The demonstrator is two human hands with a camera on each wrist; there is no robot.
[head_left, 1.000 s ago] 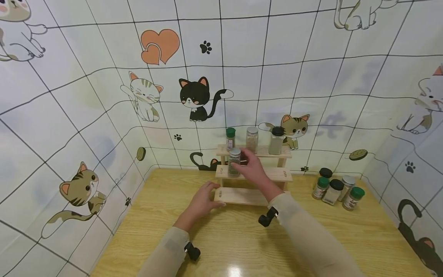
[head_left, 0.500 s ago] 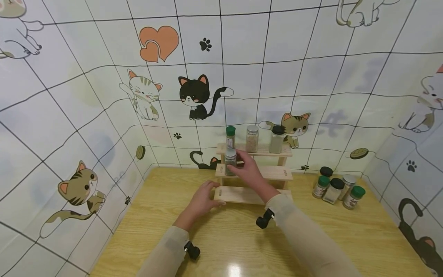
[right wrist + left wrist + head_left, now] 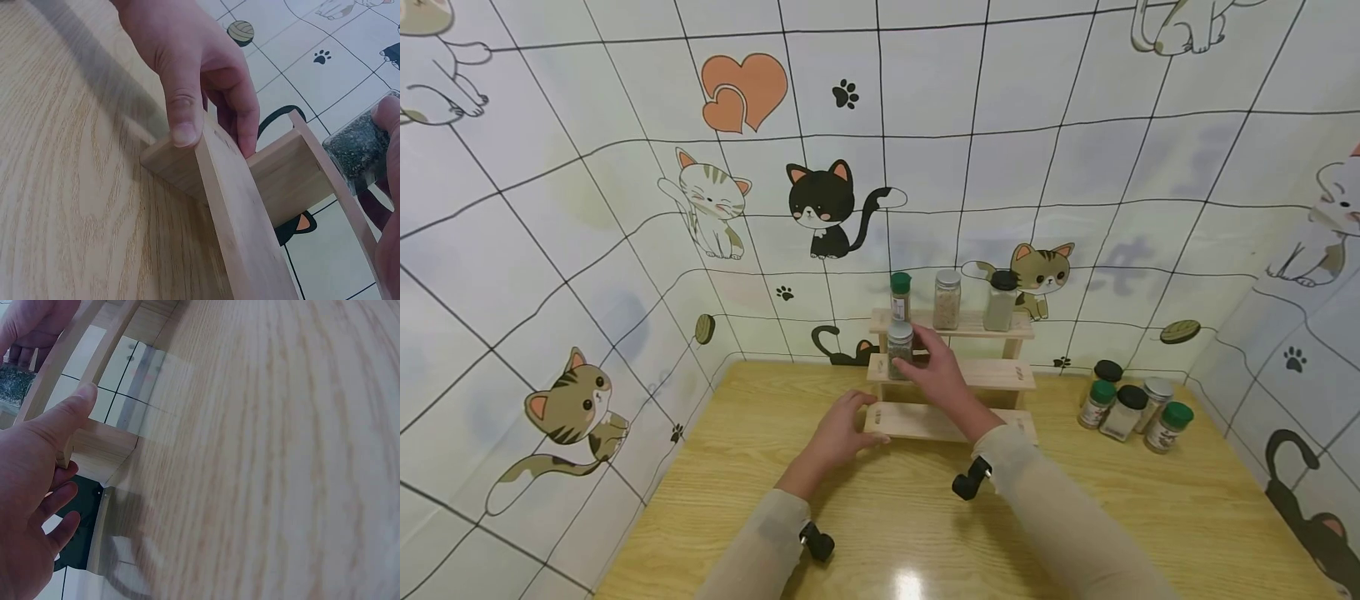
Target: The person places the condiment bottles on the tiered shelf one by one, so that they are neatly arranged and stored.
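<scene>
A three-step wooden spice rack point(image 3: 913, 422) stands against the back wall. My left hand point(image 3: 837, 433) grips the left end of its lowest step, thumb in front and fingers behind, as the left wrist view shows with the hand point(image 3: 28, 481) close up. My right hand point(image 3: 942, 377) holds a glass spice jar point(image 3: 898, 350) with a silver lid at the left end of the middle step. The jar is upright, and its base meets the step. Dark green dried herbs point(image 3: 359, 147) fill it in the right wrist view.
On the top step stand a green-lidded jar point(image 3: 900, 298), a silver-lidded jar point(image 3: 947, 302) and a black-lidded jar point(image 3: 1000, 304). Several more spice jars point(image 3: 1123, 414) cluster on the wooden table point(image 3: 880, 517) at right. Cat-patterned sheeting point(image 3: 925, 167) covers the walls.
My right hand has brought the silver-lidded jar slightly left and down to the left end of the middle step. My left hand has stayed on the rack.
</scene>
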